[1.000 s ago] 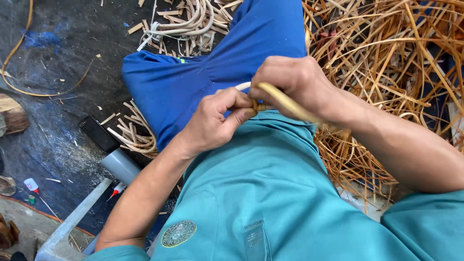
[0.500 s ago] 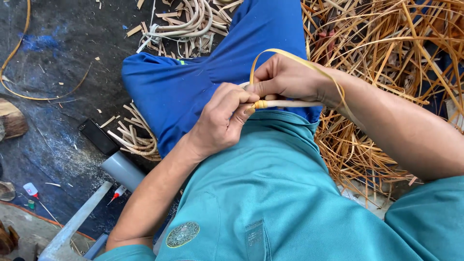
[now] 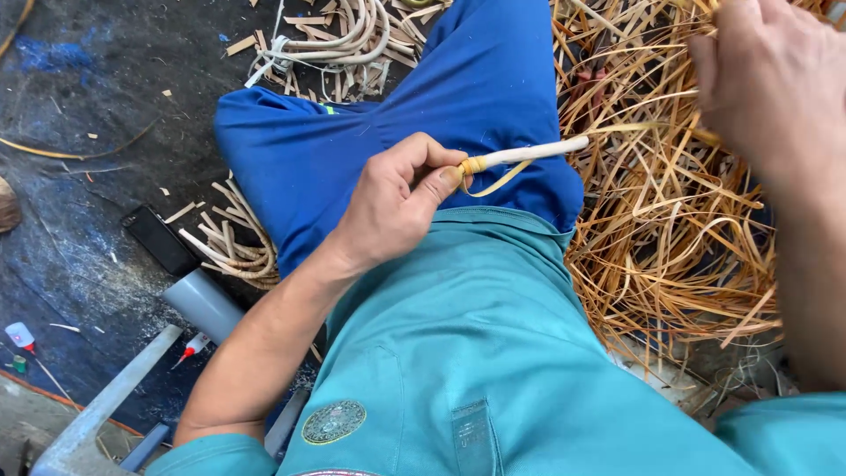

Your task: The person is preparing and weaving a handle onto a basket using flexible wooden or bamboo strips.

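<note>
From the left hand (image 3: 397,207), tangled cane strips (image 3: 670,229) crowd three o'clock, a cane bundle (image 3: 344,35) blocks twelve, dark floor (image 3: 97,132) lies open at nine.

the right hand (image 3: 775,79) is blurred and cut off by the top edge, its grip hidden.

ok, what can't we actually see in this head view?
- Right hand: fingertips cut off by the top edge; whether it grips the strip can't be told.
- Cane rod: near end hidden inside the left hand.
- Dark flat object on the floor: too small to identify.
- Grey pipe: lower end hidden behind the left forearm.
</note>
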